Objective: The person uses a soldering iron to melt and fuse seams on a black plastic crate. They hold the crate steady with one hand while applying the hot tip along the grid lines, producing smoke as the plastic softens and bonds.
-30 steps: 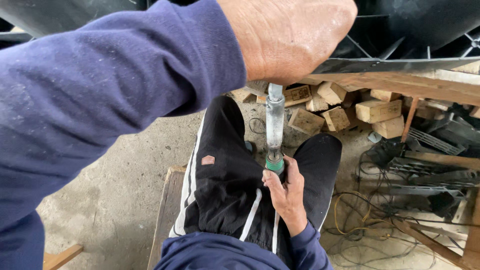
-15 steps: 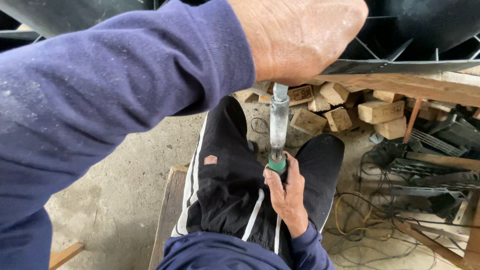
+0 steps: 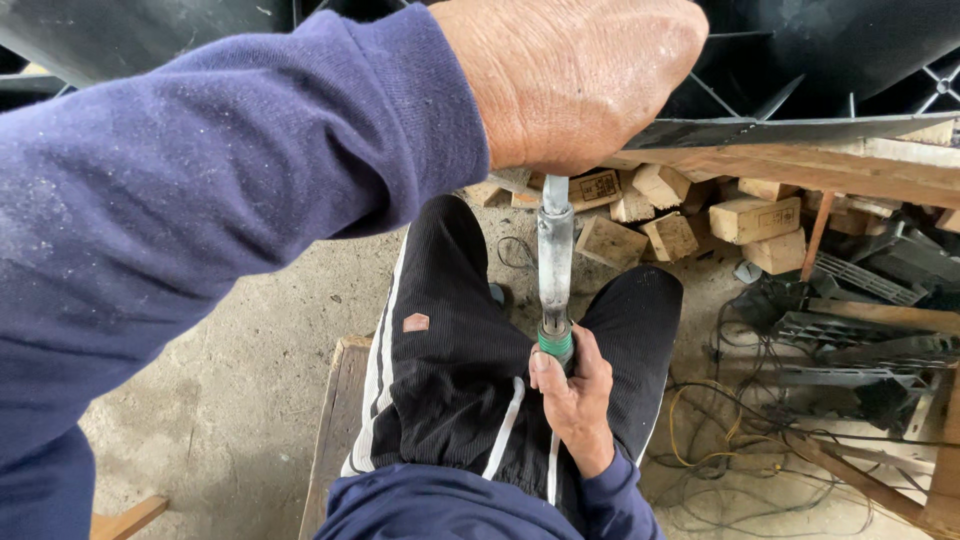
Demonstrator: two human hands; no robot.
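A grey metal tool (image 3: pixel 556 255) with a green collar stands upright between my knees. My right hand (image 3: pixel 575 400) grips it at the green collar, low over my black trousers (image 3: pixel 440 370). My left hand (image 3: pixel 575 80), in a blue sleeve, is raised close to the camera and closed as a fist over the tool's top end. The palm hides the top end itself. That fist sits at the edge of a dark metal sheet (image 3: pixel 780 130) lying on a wooden plank (image 3: pixel 830 170).
Several cut wood blocks (image 3: pixel 700 215) are piled on the concrete floor beyond my knees. Tangled cables (image 3: pixel 730 420) and dark metal parts (image 3: pixel 860 300) lie at the right. A wooden board (image 3: pixel 335 430) runs under my left leg.
Almost nothing: both hands keep their grip on the upright tool, and my left fist sits very slightly lower in view.
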